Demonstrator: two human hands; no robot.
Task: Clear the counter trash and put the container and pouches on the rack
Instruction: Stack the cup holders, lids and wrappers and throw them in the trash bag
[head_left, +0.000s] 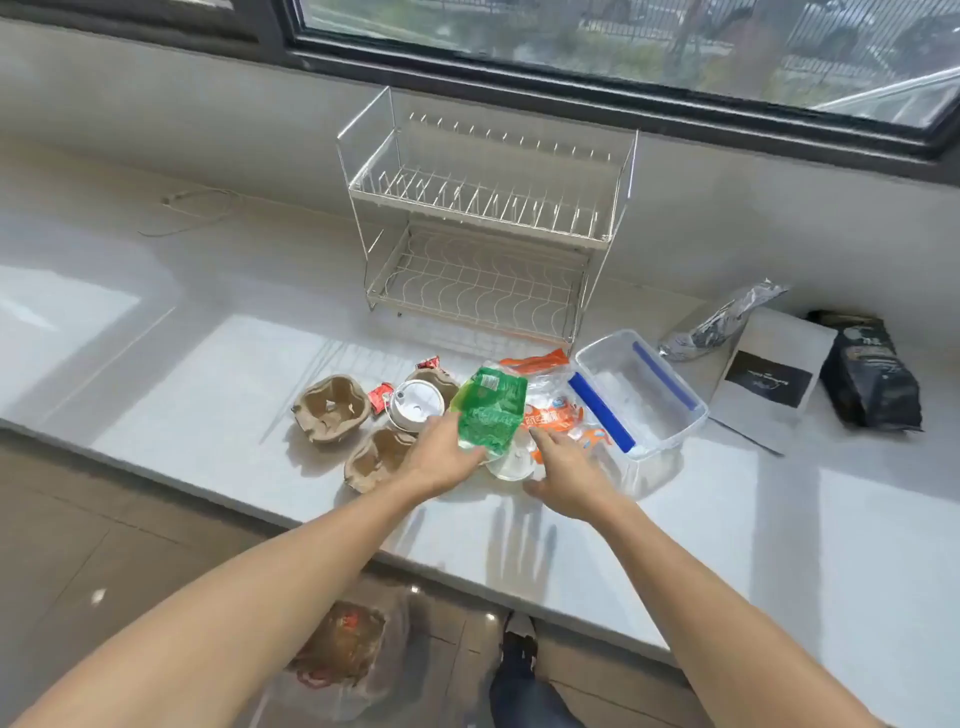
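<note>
A: Where does the green wrapper (491, 413) lie?

B: In the middle of the trash pile on the table (727, 545), held up off it by the left hand (441, 460). The fingers are closed on its lower edge, so its long axis runs up and away from the palm toward the rack (483, 234).

A: And the right hand (569, 475)?

B: Just beside it, fingers spread wide and holding nothing, tips over the orange wrappers (556, 415) and a clear lid (511, 462). That hand is the nearer one to the clear container (641, 389), which lies to its right with its blue clips showing.

A: What else is close?

B: Left of the green wrapper sit a white cup lid (415, 405), brown pulp cup holders (330, 410) and small red packets (382, 397). The pouches are well to the right: a silver one (722, 322), a white one (769, 374) and a black one (870, 376).

A: Room to work?

B: Plenty, I judge. The table is pale, glossy and bare along its front edge, both rack tiers are empty, and a plastic trash bag (343, 654) waits on the floor below the left arm.
</note>
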